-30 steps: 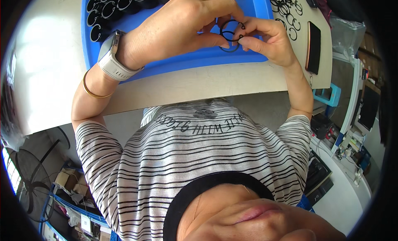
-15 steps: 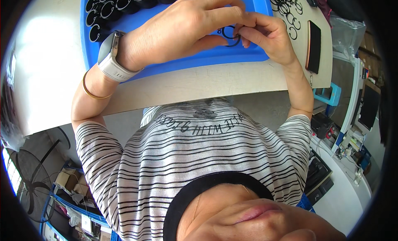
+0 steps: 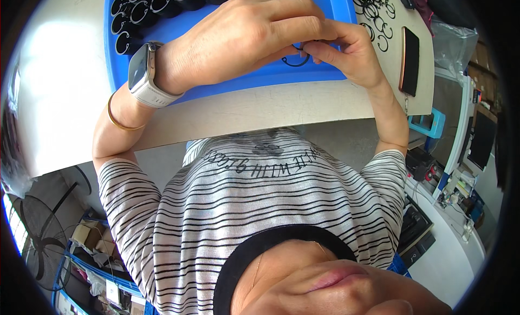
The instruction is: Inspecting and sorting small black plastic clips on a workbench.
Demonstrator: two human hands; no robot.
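Over the right part of a blue tray (image 3: pixel 227 93), my two hands meet at the fingertips around a thin black snap ring (image 3: pixel 296 65). The ring's lower arc shows below my fingers; its upper part is covered. My right hand (image 3: pixel 355 55) pinches it between thumb and forefinger. My left hand (image 3: pixel 238 41), with a watch (image 3: pixel 142 71) on its wrist, reaches across the tray with bent fingers closed at the ring; its thumb tip is mostly hidden. Black cylindrical parts (image 3: pixel 162 2) with ring-shaped ends stand in rows at the tray's far left.
Several loose black snap rings (image 3: pixel 374 11) lie on the pale table (image 3: pixel 227 112) right of the tray. A dark phone (image 3: pixel 410 60) lies near the table's right edge. Beyond that edge hangs a clear plastic bag (image 3: pixel 452 44). A black fan (image 3: pixel 40 239) stands at lower left.
The snap ring has shifted slightly down and left and turned, so mainly its lower arc shows. My left thumb has drawn in behind the fingers. My right hand has moved slightly left.
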